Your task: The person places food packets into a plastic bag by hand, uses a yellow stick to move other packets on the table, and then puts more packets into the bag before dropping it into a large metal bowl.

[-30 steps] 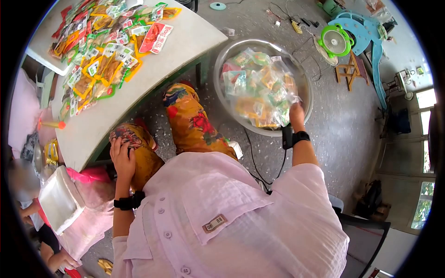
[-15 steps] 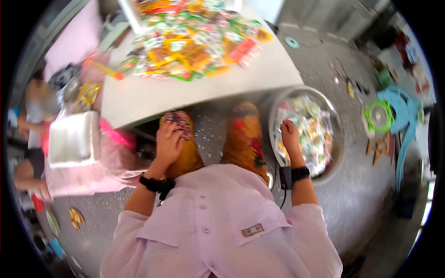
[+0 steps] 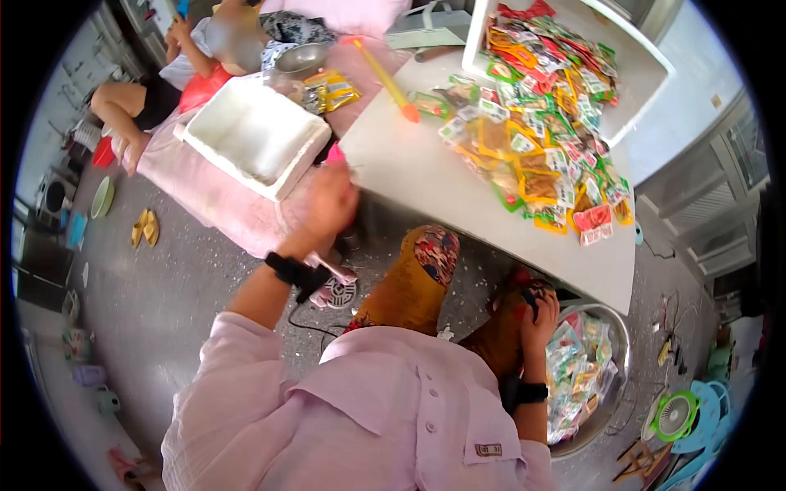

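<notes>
My left hand (image 3: 332, 200) reaches out beside the near left corner of the white table (image 3: 426, 176), its fingers smeared by motion. A bright pink thing (image 3: 336, 154) shows just beyond that hand, largely covered by it. Holding nothing, my right hand (image 3: 540, 321) lies on my knee with fingers stretched out. Close to it, a metal basin (image 3: 624, 352) on the floor holds many small snack packets (image 3: 573, 376). More snack packets (image 3: 532, 155) are heaped on the table, spilling from a white foam box (image 3: 647, 98) at the far side.
An empty white foam box (image 3: 254, 135) stands on a pink-covered bed (image 3: 196, 188) at the left. A yellow stick with orange ends (image 3: 385, 78) lies on the table's left side. Another person (image 3: 123, 114) is by the bed. A green fan (image 3: 675, 413) stands at the right.
My view has swung left. My left hand has left my knee and moved out toward the pink thing. My right hand has gone from over the basin to my knee.
</notes>
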Tool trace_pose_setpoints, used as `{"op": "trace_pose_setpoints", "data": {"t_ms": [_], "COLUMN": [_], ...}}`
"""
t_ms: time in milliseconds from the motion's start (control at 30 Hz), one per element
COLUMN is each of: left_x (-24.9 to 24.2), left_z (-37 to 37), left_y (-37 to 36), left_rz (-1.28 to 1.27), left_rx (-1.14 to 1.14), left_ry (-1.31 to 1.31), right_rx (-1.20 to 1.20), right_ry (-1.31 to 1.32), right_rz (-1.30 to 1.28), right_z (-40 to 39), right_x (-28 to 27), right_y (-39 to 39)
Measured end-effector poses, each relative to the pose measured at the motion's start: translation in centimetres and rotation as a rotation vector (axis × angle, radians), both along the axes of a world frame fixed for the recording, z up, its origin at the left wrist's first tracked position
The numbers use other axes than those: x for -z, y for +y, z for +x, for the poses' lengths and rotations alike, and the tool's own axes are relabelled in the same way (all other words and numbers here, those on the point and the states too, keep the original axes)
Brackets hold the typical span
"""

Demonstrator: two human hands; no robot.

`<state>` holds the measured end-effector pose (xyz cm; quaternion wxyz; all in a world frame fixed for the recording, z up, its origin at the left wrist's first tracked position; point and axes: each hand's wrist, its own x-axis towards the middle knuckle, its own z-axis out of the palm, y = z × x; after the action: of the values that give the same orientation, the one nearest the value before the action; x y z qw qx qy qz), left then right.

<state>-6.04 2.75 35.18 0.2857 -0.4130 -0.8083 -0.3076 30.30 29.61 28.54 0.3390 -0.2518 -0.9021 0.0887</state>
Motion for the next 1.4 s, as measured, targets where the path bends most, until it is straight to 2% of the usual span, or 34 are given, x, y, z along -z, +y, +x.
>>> {"op": "trace_pose_setpoints", "data": {"t_ms": [33, 67, 100, 167, 233, 300, 333, 467, 533, 667, 767, 833, 900, 933, 967, 1000, 1033, 1067, 1167, 1233, 1267, 1333, 1400], "left_x": [0.6, -1.1, -2.0, -0.8, 0.5, 1.6, 2.1, 2.6, 1.5, -3.3, -3.4, -2.7, -3.4, -3.2, -1.8, -2.3, -1.0, -0.3, 0.3, 0.8, 1.0, 1.1, 0.9], "left_z": [-4.1, -6.5, -8.0, -13.4, -16.7, -18.2, -18.3, -19.0, -18.2, -13.3, -9.9, -6.9, -1.8, 0.1, 1.2, 3.2, 4.0, 5.1, 7.9, 8.5, 8.7, 9.0, 9.5], "left_y": [-1.4, -2.5, -3.4, -6.2, -8.3, -9.8, -9.7, -10.0, -9.5, -6.7, -4.2, -1.7, 1.7, 3.2, 4.6, 6.0, 7.3, 8.5, 11.2, 12.3, 12.6, 12.9, 12.9], "left_rz": [-0.006, -0.051, 0.068, -0.02, -0.168, -0.329, -0.297, -0.334, -0.253, -0.173, -0.093, -0.04, -0.034, -0.016, 0.001, -0.052, -0.024, -0.043, -0.03, -0.088, -0.12, -0.152, -0.225], "left_rx": [-0.043, -0.084, -0.185, -0.344, -0.494, -0.43, -0.416, -0.474, -0.558, -0.465, -0.233, -0.073, -0.035, 0.082, 0.148, 0.137, 0.23, 0.262, 0.345, 0.312, 0.296, 0.251, 0.233], "left_ry": [0.039, 0.088, 0.056, 0.004, -0.336, -0.635, -0.568, -0.572, -0.505, -0.481, -0.436, -0.411, -0.585, -0.666, -0.73, -0.729, -0.706, -0.711, -0.725, -0.745, -0.757, -0.58, -0.432], "right_rx": [0.009, 0.006, 0.007, 0.02, 0.01, 0.013, 0.015, 0.003, 0.005, 0.01, -0.073, -0.088, -0.11, -0.104, -0.17, -0.283, -0.325, -0.303, -0.276, -0.302, -0.294, -0.279, -0.261], "right_ry": [0.003, -0.006, -0.015, -0.038, -0.027, -0.02, -0.017, -0.014, -0.027, -0.046, 0.067, 0.117, 0.223, 0.235, 0.207, 0.315, 0.341, 0.388, 0.377, 0.361, 0.304, 0.188, 0.241], "right_rz": [-0.002, -0.017, -0.033, -0.062, -0.054, -0.044, -0.037, -0.034, -0.03, -0.005, -0.16, -0.155, -0.251, -0.624, -0.726, -0.66, -0.754, -0.987, -1.282, -1.463, -1.346, -1.116, -0.851], "right_z": [-0.1, -0.4, -0.5, -0.4, -0.5, -0.5, -0.7, -0.9, -1.0, -1.2, -1.8, -3.0, -5.1, -6.5, -8.2, -9.9, -11.6, -13.4, -17.7, -19.3, -19.8, -20.6, -21.3], "right_x": [0.1, 0.2, 0.3, 0.2, 0.0, -0.2, -0.4, -0.5, -0.4, -0.6, -1.4, -2.2, -2.4, -4.8, -7.1, -5.4, -5.2, -3.1, -4.9, -6.0, -5.9, -5.3, -4.5], "right_y": [0.1, 0.1, 0.1, 0.3, 0.3, 0.1, 0.0, 0.0, 0.0, -0.2, -0.3, -0.6, -1.1, -2.7, -3.4, -2.9, -3.1, -2.9, -4.3, -5.0, -4.8, -4.2, -4.1]}}
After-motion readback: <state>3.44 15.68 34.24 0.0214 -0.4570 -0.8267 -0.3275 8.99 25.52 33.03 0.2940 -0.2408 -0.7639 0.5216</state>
